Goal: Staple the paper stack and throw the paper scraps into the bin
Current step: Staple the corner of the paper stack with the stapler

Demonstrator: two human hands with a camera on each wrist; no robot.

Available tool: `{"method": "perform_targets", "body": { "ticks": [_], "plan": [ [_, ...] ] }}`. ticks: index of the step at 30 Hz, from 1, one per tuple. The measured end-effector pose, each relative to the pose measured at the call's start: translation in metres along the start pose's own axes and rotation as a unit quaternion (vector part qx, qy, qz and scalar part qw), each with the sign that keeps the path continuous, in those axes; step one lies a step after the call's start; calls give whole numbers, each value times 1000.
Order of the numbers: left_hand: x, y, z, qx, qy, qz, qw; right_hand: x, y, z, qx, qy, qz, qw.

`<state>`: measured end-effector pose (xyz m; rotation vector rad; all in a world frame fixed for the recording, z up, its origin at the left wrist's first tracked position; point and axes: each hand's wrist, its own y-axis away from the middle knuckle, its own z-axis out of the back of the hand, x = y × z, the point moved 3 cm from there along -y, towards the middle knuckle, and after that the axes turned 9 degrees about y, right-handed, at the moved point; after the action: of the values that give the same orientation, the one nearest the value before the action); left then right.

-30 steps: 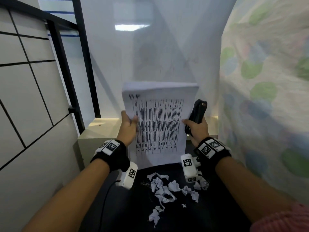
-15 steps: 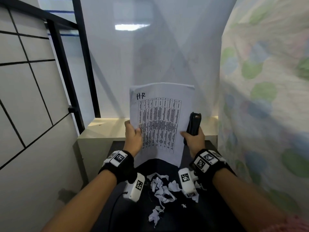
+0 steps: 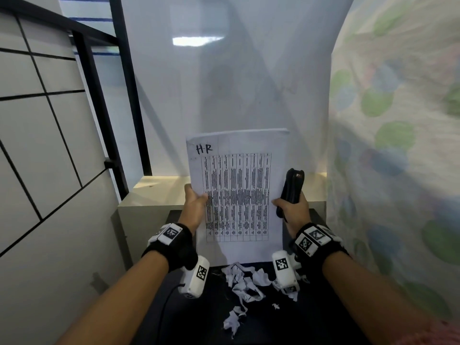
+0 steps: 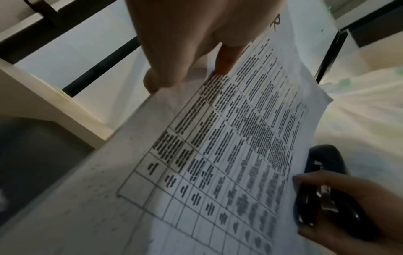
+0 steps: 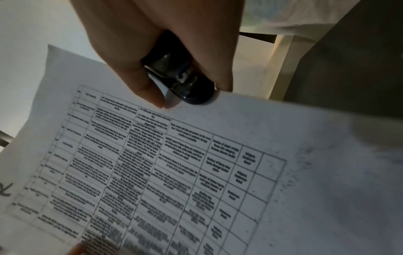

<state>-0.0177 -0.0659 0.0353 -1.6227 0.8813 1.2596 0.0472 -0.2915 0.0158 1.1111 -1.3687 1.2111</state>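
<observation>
The paper stack [image 3: 236, 195] stands upright in front of the person, its bottom edge down at the dark table [image 3: 323, 319], the top sheet bearing a printed table and a handwritten "H-R" in the upper left corner. The left hand [image 3: 195, 204] pinches the stack's left edge about halfway up, thumb on the printed face and fingers behind. The right hand [image 3: 291, 210] is wrapped round a black stapler [image 3: 292, 186], which points upward just beside the stack's right edge; the thumb reaches across to the right margin of the sheet. From the right wrist view the stapler's metal end sits at the paper's edge, though whether the sheets lie between its jaws is hard to tell. Crumpled white paper scraps [image 3: 245, 282] lie scattered on the table below the stack, between the two wrists. A spotted cloth [image 3: 398, 145] hangs at the right.
</observation>
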Motion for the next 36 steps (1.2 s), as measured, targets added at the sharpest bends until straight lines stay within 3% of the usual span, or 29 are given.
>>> {"method": "perform_targets", "body": {
  "ticks": [3,10,16,25,30,36],
  "plan": [
    [-3,1,-1,11,-3,4,1000,-2,1,0,-5,-6,-9,1000],
    [-36,-8,-11,-21,-33,-71,997,24,-4,-4,-30,-64,23,997],
    [-8,7,-17,-15,-22,-18,999,-1,7,-5,-30,-27,-11,999],
    [-6,0,-9,-23,-7,-47,999,-8,3,-2,-54,-13,-18,998],
    [-40,-6,-9,2,28,-89,996,-9,-1,0,-43,-2,-11,999],
    [-87,-18,-13,-12,-6,-157,987,-12,-5,4,-26,-8,-16,1000]
  ]
}}
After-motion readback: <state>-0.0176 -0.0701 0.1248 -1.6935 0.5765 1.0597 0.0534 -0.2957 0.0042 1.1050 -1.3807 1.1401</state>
